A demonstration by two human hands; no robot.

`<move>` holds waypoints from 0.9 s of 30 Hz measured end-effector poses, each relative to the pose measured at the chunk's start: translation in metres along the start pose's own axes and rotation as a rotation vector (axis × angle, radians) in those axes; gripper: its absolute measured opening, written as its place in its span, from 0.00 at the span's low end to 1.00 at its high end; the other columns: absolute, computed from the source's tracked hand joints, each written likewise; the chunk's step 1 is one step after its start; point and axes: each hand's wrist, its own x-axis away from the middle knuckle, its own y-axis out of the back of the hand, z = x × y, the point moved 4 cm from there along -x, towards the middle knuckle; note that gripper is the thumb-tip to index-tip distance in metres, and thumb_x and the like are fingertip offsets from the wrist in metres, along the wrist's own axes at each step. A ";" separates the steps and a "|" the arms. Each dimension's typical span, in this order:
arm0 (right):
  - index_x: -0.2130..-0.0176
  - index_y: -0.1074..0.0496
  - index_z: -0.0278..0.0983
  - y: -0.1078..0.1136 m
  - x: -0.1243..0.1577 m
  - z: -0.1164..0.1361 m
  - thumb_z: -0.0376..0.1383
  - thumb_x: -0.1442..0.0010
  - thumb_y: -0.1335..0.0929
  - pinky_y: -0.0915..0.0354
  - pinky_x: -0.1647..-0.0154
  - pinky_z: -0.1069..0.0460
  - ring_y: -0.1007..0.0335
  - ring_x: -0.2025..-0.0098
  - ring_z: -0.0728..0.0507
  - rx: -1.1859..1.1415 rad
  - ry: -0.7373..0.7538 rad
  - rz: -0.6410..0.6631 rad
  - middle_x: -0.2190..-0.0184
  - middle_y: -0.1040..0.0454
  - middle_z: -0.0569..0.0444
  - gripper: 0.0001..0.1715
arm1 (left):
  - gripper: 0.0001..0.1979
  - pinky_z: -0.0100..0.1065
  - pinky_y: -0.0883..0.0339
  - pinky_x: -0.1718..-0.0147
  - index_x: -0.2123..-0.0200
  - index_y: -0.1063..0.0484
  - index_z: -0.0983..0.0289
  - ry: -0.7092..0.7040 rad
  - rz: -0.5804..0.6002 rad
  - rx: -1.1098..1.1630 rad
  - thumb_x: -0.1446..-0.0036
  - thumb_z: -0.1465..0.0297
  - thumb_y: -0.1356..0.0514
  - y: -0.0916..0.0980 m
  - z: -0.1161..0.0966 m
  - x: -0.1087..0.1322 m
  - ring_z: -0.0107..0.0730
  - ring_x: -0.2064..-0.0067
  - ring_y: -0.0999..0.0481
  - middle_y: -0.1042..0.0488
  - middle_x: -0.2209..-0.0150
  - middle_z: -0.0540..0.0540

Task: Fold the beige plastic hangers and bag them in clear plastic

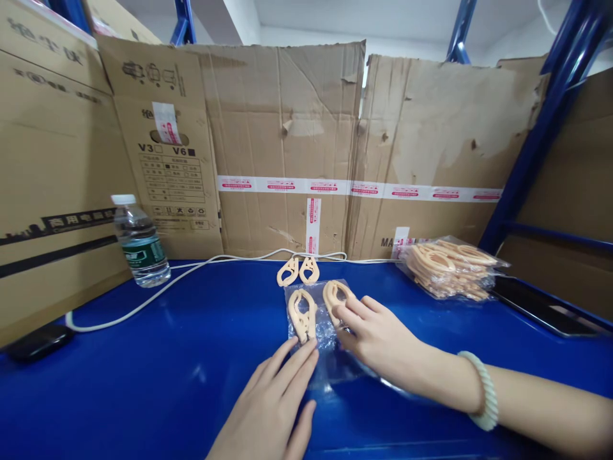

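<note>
A clear plastic bag [330, 364] lies flat on the blue tabletop [191, 383]. On its left part rests a beige folding hanger [302, 314], with the fingertips of my left hand [280, 396] at its lower end, fingers extended. My right hand [378, 335], wearing a pale twisted bracelet [484, 391], has its fingers curled on a second beige hanger [330, 299], whose lower part they cover. Two more beige pieces [288, 273] [309, 271] lie side by side beyond the bag.
Stacked bagged beige hangers [445, 268] and a black phone-like device [546, 308] are at the right. A water bottle [141, 246], a white cable [167, 291] and a black object [39, 343] are at the left. Cardboard [282, 121] walls the back.
</note>
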 end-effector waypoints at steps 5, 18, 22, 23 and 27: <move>0.64 0.27 0.33 0.007 -0.021 -0.043 0.35 0.32 0.37 0.33 0.57 0.47 0.34 0.58 0.43 -0.450 -0.209 -0.061 0.60 0.30 0.46 0.13 | 0.20 0.44 0.22 0.55 0.46 0.28 0.67 -0.007 -0.019 -0.009 0.40 0.74 0.47 0.002 0.000 -0.001 0.48 0.43 0.27 0.29 0.41 0.59; 0.44 0.33 0.35 -0.147 -0.090 -0.140 0.30 0.36 0.31 0.36 0.43 0.37 0.36 0.41 0.36 -0.424 -0.077 0.348 0.41 0.34 0.45 0.21 | 0.22 0.42 0.21 0.56 0.45 0.30 0.66 -0.018 -0.051 -0.081 0.44 0.73 0.43 -0.020 0.008 0.009 0.49 0.44 0.26 0.30 0.41 0.61; 0.46 0.32 0.34 -0.151 -0.080 -0.149 0.34 0.36 0.31 0.32 0.48 0.39 0.30 0.48 0.38 -0.440 -0.078 0.394 0.47 0.30 0.46 0.18 | 0.23 0.42 0.21 0.55 0.43 0.32 0.67 -0.036 -0.042 -0.085 0.43 0.72 0.43 -0.022 0.007 0.011 0.48 0.42 0.27 0.31 0.39 0.61; 0.47 0.31 0.34 -0.150 -0.076 -0.151 0.34 0.36 0.31 0.31 0.49 0.40 0.29 0.50 0.39 -0.441 -0.088 0.404 0.49 0.28 0.47 0.17 | 0.23 0.42 0.21 0.55 0.43 0.32 0.67 -0.032 -0.046 -0.087 0.43 0.72 0.44 -0.020 0.006 0.011 0.48 0.43 0.27 0.31 0.40 0.61; 0.49 0.31 0.33 -0.139 -0.062 -0.157 0.35 0.36 0.31 0.28 0.57 0.44 0.27 0.58 0.43 -0.454 -0.118 0.435 0.55 0.27 0.49 0.17 | 0.22 0.44 0.21 0.57 0.45 0.30 0.69 -0.002 -0.061 -0.066 0.44 0.72 0.44 -0.009 0.002 0.007 0.50 0.45 0.25 0.29 0.42 0.62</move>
